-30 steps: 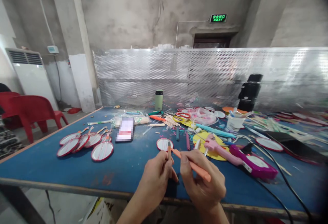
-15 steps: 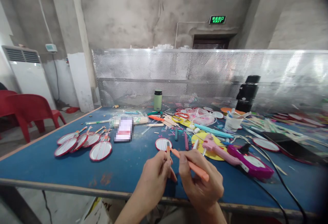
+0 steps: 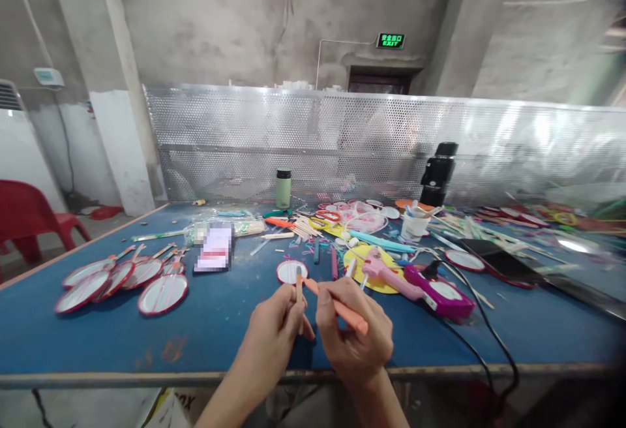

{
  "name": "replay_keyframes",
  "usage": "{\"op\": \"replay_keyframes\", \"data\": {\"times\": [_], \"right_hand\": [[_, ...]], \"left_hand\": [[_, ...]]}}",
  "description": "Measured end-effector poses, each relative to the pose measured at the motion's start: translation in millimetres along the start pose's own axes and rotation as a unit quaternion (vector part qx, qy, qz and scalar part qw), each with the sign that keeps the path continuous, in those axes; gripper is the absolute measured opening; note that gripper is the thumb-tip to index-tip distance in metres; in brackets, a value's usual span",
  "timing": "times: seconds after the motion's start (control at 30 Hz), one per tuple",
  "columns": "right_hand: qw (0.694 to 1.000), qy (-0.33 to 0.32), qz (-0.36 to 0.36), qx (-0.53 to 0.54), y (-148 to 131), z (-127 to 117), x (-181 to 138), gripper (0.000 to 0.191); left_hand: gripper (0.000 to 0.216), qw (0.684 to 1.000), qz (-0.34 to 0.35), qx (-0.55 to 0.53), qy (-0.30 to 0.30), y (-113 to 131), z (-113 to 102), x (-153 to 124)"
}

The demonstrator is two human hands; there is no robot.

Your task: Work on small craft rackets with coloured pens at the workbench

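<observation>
My left hand (image 3: pixel 271 330) is closed around a flat wooden stick (image 3: pixel 299 294), held upright with a grey upper end. In a pen-like grip, my right hand (image 3: pixel 362 333) holds an orange marker (image 3: pixel 351 316). The marker's pointed end is at the stick's side, just below the grey part; whether it touches I cannot tell. Behind the stick, a round white disc with a red rim (image 3: pixel 288 273) lies on the blue table (image 3: pixel 215 330). To the right of it rest a grey-green stick-shaped piece (image 3: pixel 317 250) and a maroon one (image 3: pixel 334 263).
Several red-rimmed discs on sticks (image 3: pixel 163 294) lie at left, near a phone (image 3: pixel 215 245). At right are a pink glue gun (image 3: pixel 391 271), a purple device (image 3: pixel 443 292) with black cables, and a white cup (image 3: pixel 415 224). Bottles (image 3: pixel 283 190) stand by the perforated metal screen (image 3: pixel 235 128).
The view has turned to the right, so the table and its objects appear farther left. Both hands keep the same grip, with the marker still by the stick's upper part.
</observation>
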State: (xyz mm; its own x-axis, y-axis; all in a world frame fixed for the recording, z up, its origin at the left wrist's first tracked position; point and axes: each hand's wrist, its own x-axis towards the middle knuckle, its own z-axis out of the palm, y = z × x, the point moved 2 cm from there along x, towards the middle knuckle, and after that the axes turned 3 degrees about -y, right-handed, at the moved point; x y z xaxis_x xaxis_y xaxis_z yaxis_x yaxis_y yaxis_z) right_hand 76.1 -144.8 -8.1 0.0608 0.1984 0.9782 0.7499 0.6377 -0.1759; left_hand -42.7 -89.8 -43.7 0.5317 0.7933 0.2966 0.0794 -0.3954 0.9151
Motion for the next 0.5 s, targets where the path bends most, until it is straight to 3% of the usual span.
{"op": "replay_keyframes", "data": {"times": [0.5], "right_hand": [[0.998, -0.032, 0.053, -0.007, 2.9, -7.3, -7.4, 0.014]], "left_hand": [[0.032, 1.0, -0.008, 0.012, -0.007, -0.3, -0.9, -1.2]]}}
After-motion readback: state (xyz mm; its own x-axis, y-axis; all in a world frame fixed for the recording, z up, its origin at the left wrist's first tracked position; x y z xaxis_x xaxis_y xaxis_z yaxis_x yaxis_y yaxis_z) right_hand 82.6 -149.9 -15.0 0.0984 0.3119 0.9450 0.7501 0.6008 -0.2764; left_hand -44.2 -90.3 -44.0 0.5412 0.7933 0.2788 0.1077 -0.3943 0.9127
